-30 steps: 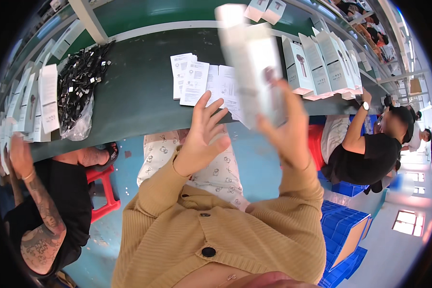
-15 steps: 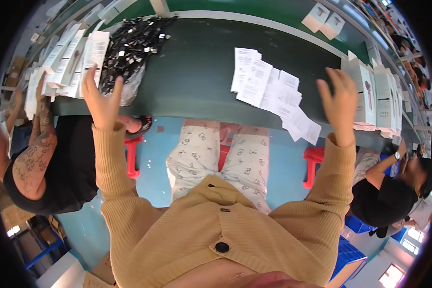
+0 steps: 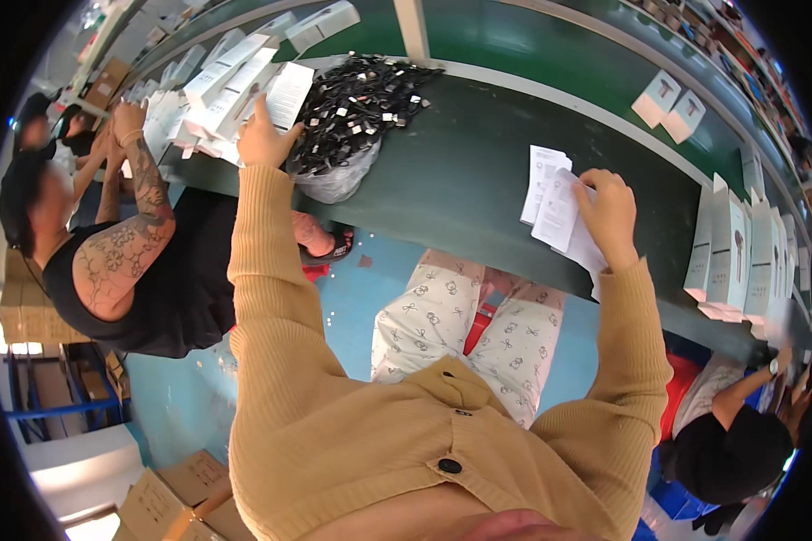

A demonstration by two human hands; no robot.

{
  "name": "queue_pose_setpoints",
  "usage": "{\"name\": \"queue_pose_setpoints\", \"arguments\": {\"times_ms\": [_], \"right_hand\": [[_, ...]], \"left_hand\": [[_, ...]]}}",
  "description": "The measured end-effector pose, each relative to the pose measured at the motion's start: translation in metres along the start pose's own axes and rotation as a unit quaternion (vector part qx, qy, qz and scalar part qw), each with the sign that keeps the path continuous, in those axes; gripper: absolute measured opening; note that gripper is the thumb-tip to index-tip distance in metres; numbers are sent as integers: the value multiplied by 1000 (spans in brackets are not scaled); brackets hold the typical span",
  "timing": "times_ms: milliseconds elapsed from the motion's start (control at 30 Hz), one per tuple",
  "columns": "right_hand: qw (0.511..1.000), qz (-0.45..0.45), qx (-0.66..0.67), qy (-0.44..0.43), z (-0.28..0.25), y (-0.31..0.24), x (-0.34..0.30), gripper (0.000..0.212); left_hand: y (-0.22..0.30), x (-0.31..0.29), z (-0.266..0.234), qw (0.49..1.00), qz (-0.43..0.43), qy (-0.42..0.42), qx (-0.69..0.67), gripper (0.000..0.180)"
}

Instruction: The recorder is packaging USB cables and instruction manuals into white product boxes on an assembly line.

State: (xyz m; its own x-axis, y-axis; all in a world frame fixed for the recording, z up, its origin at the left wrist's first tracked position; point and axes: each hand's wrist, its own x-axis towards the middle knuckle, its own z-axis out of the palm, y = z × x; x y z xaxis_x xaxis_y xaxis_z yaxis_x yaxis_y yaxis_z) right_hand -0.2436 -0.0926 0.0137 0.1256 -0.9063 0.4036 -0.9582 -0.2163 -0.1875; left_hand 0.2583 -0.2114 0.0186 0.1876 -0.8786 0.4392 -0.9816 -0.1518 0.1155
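Note:
At the left, a white printed box [image 3: 291, 96] stands at the end of a row, and my left hand [image 3: 264, 137] has its fingers and thumb around the lower part. Beside it, a heap of black cables with metal plugs [image 3: 361, 108] lies in a clear plastic bag [image 3: 341, 178]. My right hand [image 3: 610, 216] is over a fanned stack of white printed leaflets [image 3: 555, 210] on the right part of the table. Its fingers are curled onto a leaflet; the fingertips are partly hidden by the paper.
More white boxes [image 3: 230, 77] lean at the left, and another row [image 3: 738, 248] stands at the right of the dark green table [image 3: 460, 162]. Two small boxes [image 3: 668, 104] sit on the back ledge. A person with a tattooed arm [image 3: 122, 257] works at the left, another person [image 3: 731, 442] at the right.
My view has turned toward the left. My left hand has gone from open in front of the boxes to gripping one. My right hand has come in from beside the leaflets onto them.

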Motion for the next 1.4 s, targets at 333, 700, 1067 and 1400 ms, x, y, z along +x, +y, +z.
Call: {"name": "queue_pose_setpoints", "arguments": {"times_ms": [333,700,1067,1400], "right_hand": [[872,100,467,106,-101,-14,-13,10],[941,-168,294,11,-135,-84,-17,11],[944,-115,308,42,-3,-137,77,23],[968,-215,128,-34,129,-164,141,17]], "left_hand": [[55,-96,-104,802,76,-94,-584,72],[128,-220,-87,711,108,-308,-623,90],[101,-268,-67,638,-34,-314,-702,90],[75,-278,-69,686,-98,-240,-680,88]]}}
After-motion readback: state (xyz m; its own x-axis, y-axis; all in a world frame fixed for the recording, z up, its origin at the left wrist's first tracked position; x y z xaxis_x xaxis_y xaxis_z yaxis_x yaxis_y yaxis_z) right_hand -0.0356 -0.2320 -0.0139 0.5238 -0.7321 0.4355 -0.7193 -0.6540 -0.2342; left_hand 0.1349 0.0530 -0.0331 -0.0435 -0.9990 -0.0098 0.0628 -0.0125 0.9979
